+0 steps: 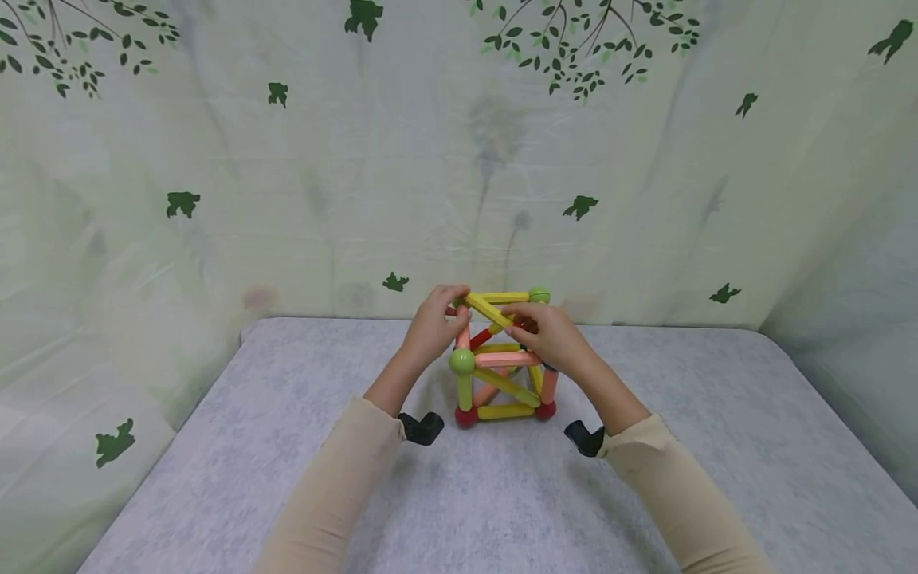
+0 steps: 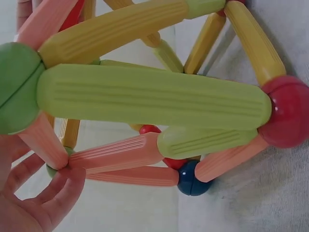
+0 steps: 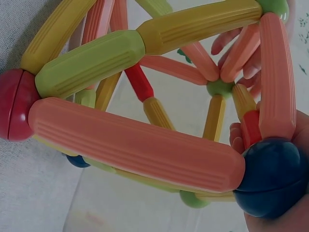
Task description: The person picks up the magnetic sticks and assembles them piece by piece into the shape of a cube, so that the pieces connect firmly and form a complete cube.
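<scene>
A box-shaped frame of magnetic building sticks and balls stands on the table [image 1: 323,375]. At its far upper left corner my left hand [image 1: 433,320] pinches a small green ball [image 2: 51,170], where pink sticks [image 2: 113,153] meet. Across the top, a diagonal stick with a yellow part [image 1: 488,309] and a red part [image 3: 251,126] runs from that corner towards a dark blue ball [image 3: 273,176]. My right hand [image 1: 548,333] pinches the red end of this diagonal stick beside the blue ball. Its palm is partly hidden behind that ball.
Nearer corners carry a green ball [image 1: 462,361] and red balls [image 1: 466,417]. Another green ball [image 1: 539,295] sits at the far upper right. Black wrist mounts [image 1: 421,429] stick out from both sleeves. A leaf-patterned curtain [image 1: 430,159] hangs behind the table.
</scene>
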Available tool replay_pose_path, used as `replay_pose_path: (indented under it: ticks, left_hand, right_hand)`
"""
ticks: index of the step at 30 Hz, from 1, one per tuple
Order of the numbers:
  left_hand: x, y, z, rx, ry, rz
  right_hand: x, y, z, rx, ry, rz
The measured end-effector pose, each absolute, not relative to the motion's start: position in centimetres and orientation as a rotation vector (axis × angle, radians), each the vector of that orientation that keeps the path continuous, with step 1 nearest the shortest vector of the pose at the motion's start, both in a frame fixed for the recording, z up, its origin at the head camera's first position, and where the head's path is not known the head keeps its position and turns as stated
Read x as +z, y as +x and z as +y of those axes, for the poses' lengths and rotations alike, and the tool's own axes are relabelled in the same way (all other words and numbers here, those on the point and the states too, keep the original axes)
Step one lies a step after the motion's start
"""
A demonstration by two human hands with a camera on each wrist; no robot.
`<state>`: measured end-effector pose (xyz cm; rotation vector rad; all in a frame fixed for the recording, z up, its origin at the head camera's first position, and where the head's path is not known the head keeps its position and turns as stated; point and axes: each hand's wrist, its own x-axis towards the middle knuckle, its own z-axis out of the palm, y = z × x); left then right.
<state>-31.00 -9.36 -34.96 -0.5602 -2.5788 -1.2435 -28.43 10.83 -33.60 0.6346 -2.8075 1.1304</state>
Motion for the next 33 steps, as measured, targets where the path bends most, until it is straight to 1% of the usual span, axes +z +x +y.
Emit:
replay_pose_path:
  ticks: [9, 22, 33]
  left_hand:
    - [-34.9, -30.7, -9.2, -1.160, -0.633, -2.544]
    - [-35.6, -30.9, -9.2, -1.175, -0.562, -2.595]
    - [-35.4, -30.1, -10.8, -1.206, -0.567, -2.635]
  right_hand:
    - [-33.3, -28.0, 10.8, 1.104, 0.663, -2.813]
    - [-33.2, -27.7, 10.5, 1.043, 0.671, -2.826]
    - [-32.9, -28.2, 10.7, 0.949, 0.676, -2.893]
